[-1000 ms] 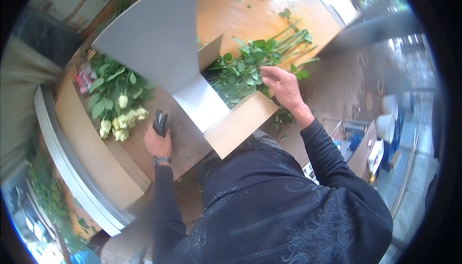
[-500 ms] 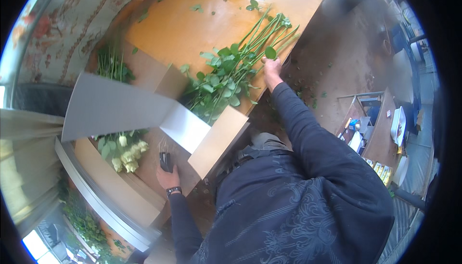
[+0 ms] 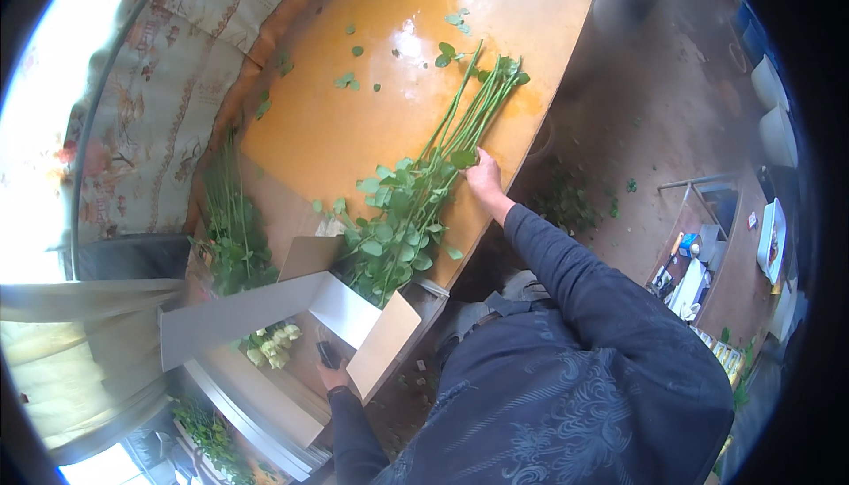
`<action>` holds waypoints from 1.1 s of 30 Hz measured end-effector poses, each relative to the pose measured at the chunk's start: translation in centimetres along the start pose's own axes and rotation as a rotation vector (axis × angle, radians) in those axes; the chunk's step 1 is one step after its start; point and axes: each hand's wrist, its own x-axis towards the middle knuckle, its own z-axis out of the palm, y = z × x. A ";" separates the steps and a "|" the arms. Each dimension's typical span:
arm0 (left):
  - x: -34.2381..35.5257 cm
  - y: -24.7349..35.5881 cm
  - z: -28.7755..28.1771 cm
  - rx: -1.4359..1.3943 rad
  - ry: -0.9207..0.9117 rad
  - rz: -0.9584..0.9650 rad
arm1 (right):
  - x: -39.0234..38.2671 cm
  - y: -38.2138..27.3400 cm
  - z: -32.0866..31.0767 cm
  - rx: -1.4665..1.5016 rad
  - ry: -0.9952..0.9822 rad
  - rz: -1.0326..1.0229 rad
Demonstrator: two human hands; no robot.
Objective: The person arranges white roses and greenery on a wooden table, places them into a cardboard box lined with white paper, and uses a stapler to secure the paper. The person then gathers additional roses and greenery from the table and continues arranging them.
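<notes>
A bunch of long green leafy stems [image 3: 389, 242] lies across the table, cut ends toward the far right. My right hand [image 3: 485, 175] is closed at the bunch's right side, around some of the stems. At the bunch's near end stands a folded cardboard sheet [image 3: 256, 313], its panels upright; whatever flower heads the bunch has are hidden by it. Beside the cardboard's near side, my left hand [image 3: 334, 374] is closed on a black stapler [image 3: 328, 355]. White roses [image 3: 272, 346] show just left of the stapler, partly covered by a cardboard panel.
Another bunch of green stems [image 3: 234, 229] lies at the table's left. Stacked cardboard sheets [image 3: 256, 397] stand at the lower left. Loose leaves [image 3: 347, 81] are scattered on the orange tabletop [image 3: 354, 136]. On the right, beyond the littered floor, is a wooden shelf unit [image 3: 734, 282].
The view has shifted. My right hand has slid down along the stems toward the leaves, and the cut ends lie closer together. The stapler stays in my left hand beside the cardboard.
</notes>
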 end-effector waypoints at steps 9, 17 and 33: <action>1.6 -0.9 0.9 -0.024 -0.010 -0.002 | 1.3 -0.9 3.0 0.259 0.026 0.100; 1.8 -1.4 1.7 0.114 0.024 0.017 | -0.3 -1.1 -0.3 0.456 -0.026 0.217; -0.5 6.5 4.2 0.303 0.194 0.199 | -2.9 7.7 -12.8 0.607 0.186 0.316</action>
